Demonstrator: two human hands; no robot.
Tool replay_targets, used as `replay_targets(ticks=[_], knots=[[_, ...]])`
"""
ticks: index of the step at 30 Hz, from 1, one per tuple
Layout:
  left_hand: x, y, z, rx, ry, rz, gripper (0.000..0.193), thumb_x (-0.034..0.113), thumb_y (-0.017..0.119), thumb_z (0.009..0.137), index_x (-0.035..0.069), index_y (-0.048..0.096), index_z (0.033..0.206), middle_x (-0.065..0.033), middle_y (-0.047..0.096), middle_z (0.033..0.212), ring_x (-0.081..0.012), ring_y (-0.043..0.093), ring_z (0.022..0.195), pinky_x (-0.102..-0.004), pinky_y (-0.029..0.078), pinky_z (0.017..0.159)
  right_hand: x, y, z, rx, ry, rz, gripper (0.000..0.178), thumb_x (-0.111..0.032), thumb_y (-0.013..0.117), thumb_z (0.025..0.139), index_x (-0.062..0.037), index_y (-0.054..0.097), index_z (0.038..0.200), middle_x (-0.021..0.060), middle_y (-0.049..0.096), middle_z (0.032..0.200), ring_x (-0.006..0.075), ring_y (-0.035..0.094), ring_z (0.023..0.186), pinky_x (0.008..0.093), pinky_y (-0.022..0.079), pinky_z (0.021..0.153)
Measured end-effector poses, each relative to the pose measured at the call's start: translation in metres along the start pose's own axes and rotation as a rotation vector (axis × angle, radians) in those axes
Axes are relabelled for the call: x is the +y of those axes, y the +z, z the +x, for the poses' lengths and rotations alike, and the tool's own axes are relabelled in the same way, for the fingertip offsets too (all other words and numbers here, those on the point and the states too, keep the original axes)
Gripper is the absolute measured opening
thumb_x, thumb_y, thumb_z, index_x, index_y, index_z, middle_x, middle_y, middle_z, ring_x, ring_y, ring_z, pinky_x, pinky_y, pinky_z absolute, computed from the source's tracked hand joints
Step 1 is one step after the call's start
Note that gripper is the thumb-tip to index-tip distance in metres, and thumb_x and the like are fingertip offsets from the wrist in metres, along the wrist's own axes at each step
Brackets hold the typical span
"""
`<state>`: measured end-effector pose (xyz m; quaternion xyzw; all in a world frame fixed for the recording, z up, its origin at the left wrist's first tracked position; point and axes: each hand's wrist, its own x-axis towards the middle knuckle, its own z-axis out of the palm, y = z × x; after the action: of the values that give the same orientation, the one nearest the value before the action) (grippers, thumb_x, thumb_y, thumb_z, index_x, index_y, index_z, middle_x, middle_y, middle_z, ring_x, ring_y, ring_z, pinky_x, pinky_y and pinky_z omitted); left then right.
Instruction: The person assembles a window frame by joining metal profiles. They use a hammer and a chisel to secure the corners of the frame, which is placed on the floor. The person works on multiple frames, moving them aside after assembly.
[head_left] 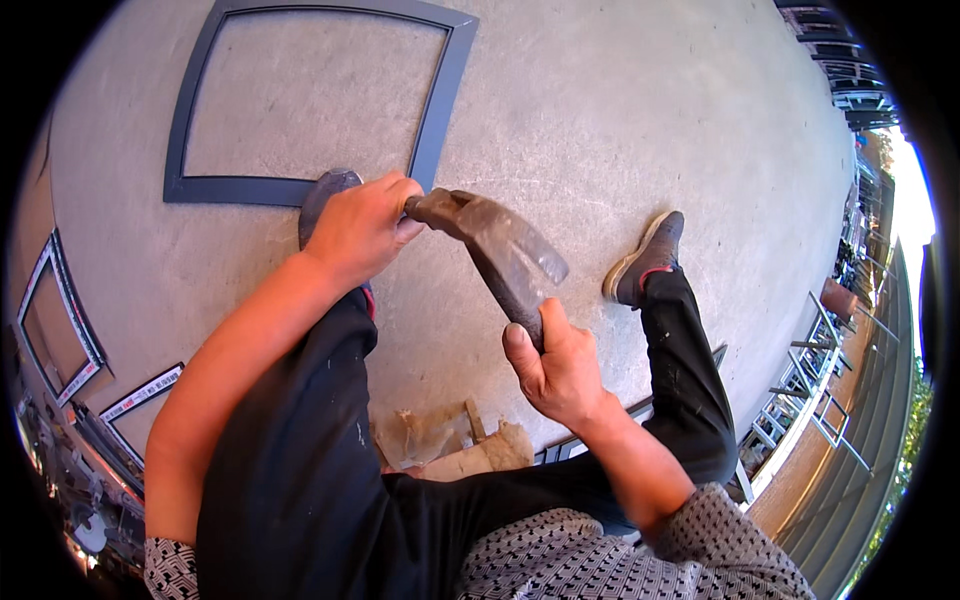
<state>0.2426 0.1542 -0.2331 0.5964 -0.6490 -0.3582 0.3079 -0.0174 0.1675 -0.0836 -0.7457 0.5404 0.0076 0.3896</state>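
In the middle of the head view, my right hand (565,370) is wrapped round the dark handle of a claw hammer (500,240). The hammer's worn metal claw points right, and its striking end reaches left to my left hand (365,230). That hand is closed, its fingers curled and the thumb beside the striking end; what lies inside the fingers is hidden. Just beyond my left hand, a dark grey rectangular frame (455,75) lies flat on the concrete floor (560,130). My left shoe (325,195) is at its near edge, partly covered by my left hand.
My right shoe (650,255) stands on the floor at right. Torn brown cardboard (480,455) lies below my hands. At left are smaller frames with printed edging (60,310). Metal racks and bars (815,365) line the right side, with more stacked metal (850,70) at the far right.
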Motion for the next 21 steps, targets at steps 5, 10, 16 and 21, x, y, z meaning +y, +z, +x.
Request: replay_targets(ticks=[5, 10, 16, 21], knots=[[-0.006, -0.004, 0.006, 0.147, -0.213, -0.071, 0.016, 0.022, 0.069, 0.101, 0.006, 0.068, 0.099, -0.0068, 0.066, 0.081, -0.0237, 0.067, 0.074, -0.0371, 0.053, 0.069, 0.003, -0.005, 0.0, 0.139, 0.042, 0.127, 0.032, -0.036, 0.061, 0.108, -0.0044, 0.056, 0.106, 0.0161, 0.06, 0.066, 0.0366, 0.064, 0.057, 0.0432, 0.049, 0.056], [-0.023, -0.008, 0.002, 0.281, -0.385, -0.338, 0.027, 0.029, 0.068, 0.105, 0.002, 0.07, 0.101, 0.0013, 0.063, 0.077, -0.0068, 0.06, 0.071, -0.0255, 0.049, 0.066, 0.017, -0.008, 0.004, 0.189, 0.09, 0.144, 0.037, -0.04, 0.059, 0.109, -0.0037, 0.057, 0.105, 0.0101, 0.058, 0.064, 0.0211, 0.061, 0.054, 0.0378, 0.048, 0.055], [-0.021, -0.002, 0.009, 0.209, -0.389, -0.394, 0.03, 0.031, 0.068, 0.105, 0.002, 0.07, 0.102, 0.0009, 0.063, 0.077, -0.0073, 0.059, 0.071, -0.026, 0.049, 0.066, 0.025, -0.005, 0.001, 0.183, 0.155, 0.166, 0.038, -0.041, 0.06, 0.109, -0.0037, 0.058, 0.103, 0.0086, 0.058, 0.064, 0.0183, 0.06, 0.056, 0.0367, 0.049, 0.056], [-0.021, 0.001, 0.011, 0.184, -0.354, -0.364, 0.03, 0.032, 0.068, 0.106, 0.002, 0.07, 0.103, 0.0013, 0.061, 0.078, -0.0078, 0.057, 0.074, -0.0268, 0.048, 0.069, 0.025, -0.003, 0.0, 0.17, 0.168, 0.17, 0.038, -0.042, 0.06, 0.109, -0.0038, 0.058, 0.102, 0.0082, 0.059, 0.066, 0.018, 0.06, 0.057, 0.0361, 0.049, 0.057]])
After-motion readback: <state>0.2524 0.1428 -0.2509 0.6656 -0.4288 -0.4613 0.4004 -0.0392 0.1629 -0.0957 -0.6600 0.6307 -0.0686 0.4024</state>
